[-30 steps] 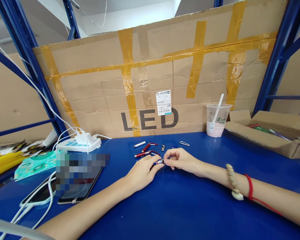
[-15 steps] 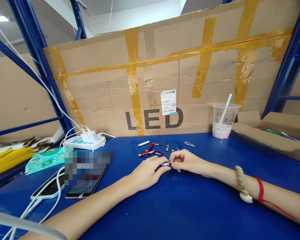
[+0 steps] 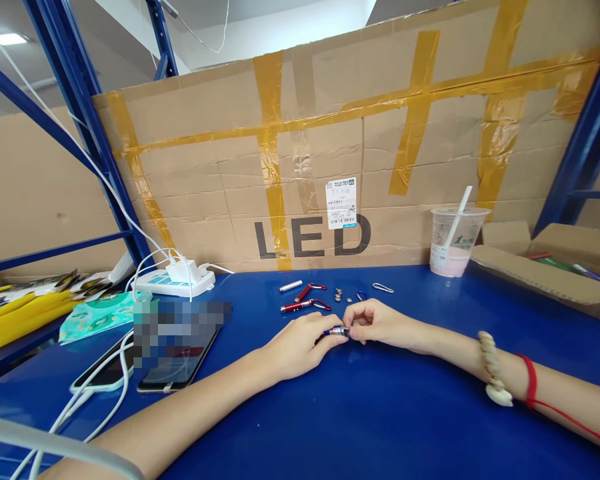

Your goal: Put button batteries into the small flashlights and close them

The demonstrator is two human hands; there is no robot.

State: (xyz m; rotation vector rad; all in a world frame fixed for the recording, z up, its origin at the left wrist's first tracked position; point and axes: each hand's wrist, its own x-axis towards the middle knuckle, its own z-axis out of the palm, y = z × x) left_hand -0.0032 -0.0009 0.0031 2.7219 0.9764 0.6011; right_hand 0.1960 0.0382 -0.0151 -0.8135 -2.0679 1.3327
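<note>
Head view: the left hand and right hand still pinch one small blue keychain flashlight between their fingertips, just in front of the red flashlights. Nothing has come apart since before.

Both forearms were bare, with no sleeve reaching into view on either side. The left hand and its wrist carried nothing at all. On the right side of the scene, the right hand was likewise bare, but its wrist wore two things: a bracelet of pale, cream-coloured beads, chunky and rounded, and just beyond it, nearer the elbow, a thin red cord whose loose end trailed along the forearm towards the near right edge.
</note>
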